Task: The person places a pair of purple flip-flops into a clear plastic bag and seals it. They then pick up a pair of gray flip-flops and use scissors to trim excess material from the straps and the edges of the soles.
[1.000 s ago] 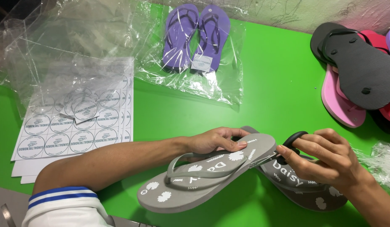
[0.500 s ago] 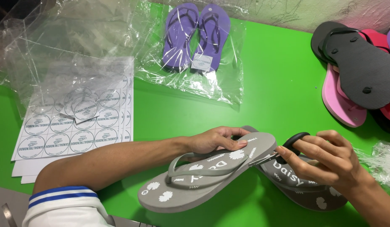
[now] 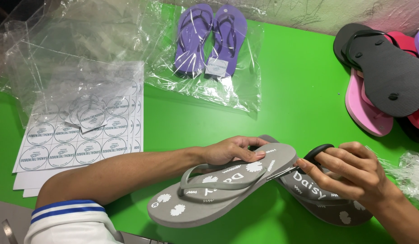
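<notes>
Grey flip-flop [image 3: 218,194] with white flower prints lying at six o'clock, being gripped by left hand [image 3: 230,151] curled over its edge; right hand [image 3: 349,174] at four o'clock closing around black-handled scissors [image 3: 304,160], touching its strap.

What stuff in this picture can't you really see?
All in the head view:
- Scissors: the right hand covers most of the handles, and the blades are too thin to tell what they touch.
- Lower grey flip-flop: largely hidden under the upper grey flip-flop and the right hand.
- Left hand: its fingertips curl behind the upper flip-flop.
- Pile of flip-flops: cut off by the right edge.
</notes>
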